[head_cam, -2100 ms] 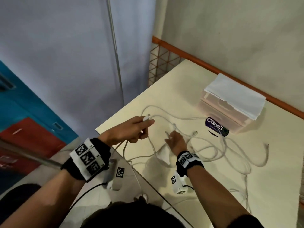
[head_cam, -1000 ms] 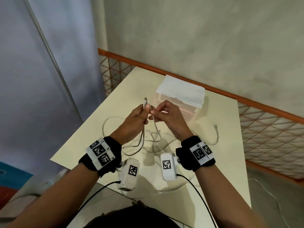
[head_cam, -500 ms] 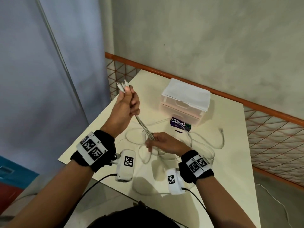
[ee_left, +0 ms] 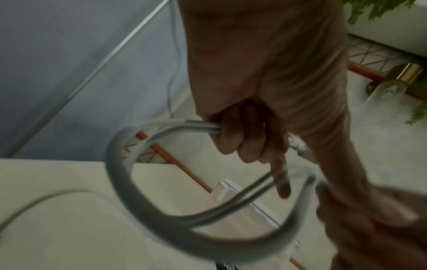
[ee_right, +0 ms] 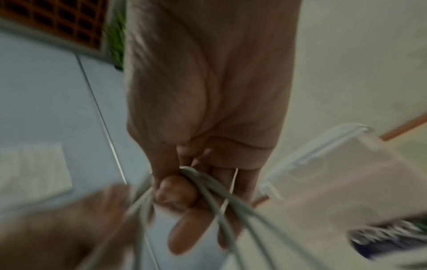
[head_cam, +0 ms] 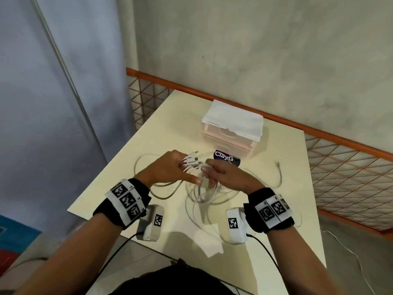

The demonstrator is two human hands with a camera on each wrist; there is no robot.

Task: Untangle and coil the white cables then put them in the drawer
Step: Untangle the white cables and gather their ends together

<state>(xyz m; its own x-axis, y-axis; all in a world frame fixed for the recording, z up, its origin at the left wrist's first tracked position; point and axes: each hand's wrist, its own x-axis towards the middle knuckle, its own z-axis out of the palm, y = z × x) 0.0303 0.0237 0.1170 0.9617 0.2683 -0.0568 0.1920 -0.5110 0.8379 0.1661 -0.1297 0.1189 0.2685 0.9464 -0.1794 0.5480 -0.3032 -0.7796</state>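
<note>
Since half a second ago the left hand (head_cam: 170, 169) has dropped from its raised position and the right hand (head_cam: 225, 175) has come up beside it; both now work close together over the table (head_cam: 282, 209). Left fingers are curled round a bundle of white cables (head_cam: 204, 195), with the plug ends (head_cam: 192, 159) fanned out past the knuckles. Right fingers are closed round the same strands just beside, feeding a loop.

Progress, my read: ends gathered, first coil turn forming, so early-to-mid coiling. Slack still trails in loose curves on the tabletop, one end (head_cam: 278, 165) lying well out to the right. Nothing stowed yet.

Cables: thin, round, smooth, flexible, hold a soft bend. Table: matte cream, flat. Beyond the hands, a dark label reading "ClayG" (head_cam: 227, 160), then the translucent pinkish plastic drawer unit (head_cam: 225, 143), drawers closed, folded white cloth (head_cam: 234, 119) on top.
</note>
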